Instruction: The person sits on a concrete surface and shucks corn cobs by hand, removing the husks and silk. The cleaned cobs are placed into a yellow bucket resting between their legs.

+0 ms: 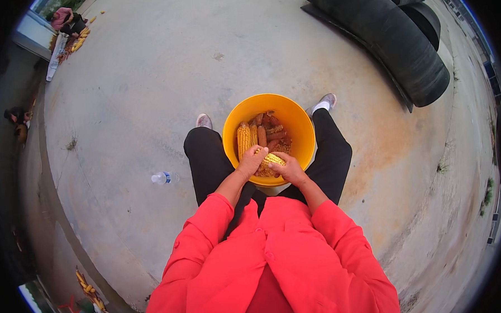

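Observation:
Between my knees stands a yellow plastic bucket (301, 129). Over its near side, my left hand (250, 161) and my right hand (289, 168) grip one ear of corn (271, 159) from either end. Yellow kernels cover the part of the ear that shows between my fingers; the rest is hidden by my hands. Inside the bucket, a full yellow ear of corn (244, 138) leans at the left. Several bare reddish corn cobs (277, 135) lie beside it. Loose kernels (283, 147) are visible among and below the cobs.
A plastic bottle (162, 178) lies on the concrete ground (147, 98) left of my leg. Thick curled black rubber sheeting (379, 37) rests at the upper right. Far off at the upper left, a person (66, 19) sits by a pile of corn ears (80, 40). More corn (88, 287) lies lower left.

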The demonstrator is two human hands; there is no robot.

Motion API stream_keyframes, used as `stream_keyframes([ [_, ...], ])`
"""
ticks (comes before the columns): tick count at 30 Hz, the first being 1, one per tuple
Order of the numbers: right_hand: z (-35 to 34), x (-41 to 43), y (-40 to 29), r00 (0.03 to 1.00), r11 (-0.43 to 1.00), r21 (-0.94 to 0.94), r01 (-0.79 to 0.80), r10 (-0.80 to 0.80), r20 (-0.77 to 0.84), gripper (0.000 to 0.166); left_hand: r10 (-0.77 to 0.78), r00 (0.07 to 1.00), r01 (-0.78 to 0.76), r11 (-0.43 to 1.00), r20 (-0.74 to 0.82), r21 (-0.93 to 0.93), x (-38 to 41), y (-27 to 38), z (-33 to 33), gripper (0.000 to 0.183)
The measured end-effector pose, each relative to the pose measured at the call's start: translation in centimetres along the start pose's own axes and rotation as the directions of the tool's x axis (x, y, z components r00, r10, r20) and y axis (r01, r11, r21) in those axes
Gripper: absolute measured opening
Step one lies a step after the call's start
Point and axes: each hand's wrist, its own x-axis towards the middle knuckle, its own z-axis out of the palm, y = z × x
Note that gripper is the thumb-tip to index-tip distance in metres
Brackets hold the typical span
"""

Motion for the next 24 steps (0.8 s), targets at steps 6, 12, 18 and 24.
stream_keyframes([
  [6,-0.3,-0.5,-2.1,0.995,0.995,-0.04,-0.094,0.093,-0.022,0.054,-0.023,1.0,0.024,0.999,0.018,-0.022,-0.9,0.0,-0.5,0.047],
  [12,-2.2,0.8,-0.5,0.982,0.979,0.194,-0.07,0.102,-0.161,0.046,-0.073,0.994,0.081,0.991,0.079,-0.104,-1.0,0.0,-0.2,0.052],
  [18,-1.8,1.8,0.3,0.951,0.955,0.283,-0.083,0.161,-0.263,0.035,-0.145,0.965,0.191,0.96,0.22,-0.206,-0.8,-0.5,0.5,0.042],
  [24,-0.2,2.3,1.3,0.922,0.882,0.471,-0.031,0.207,-0.327,0.033,-0.153,0.98,0.177,0.962,0.125,-0.206,-1.2,-0.7,2.4,0.041],
])
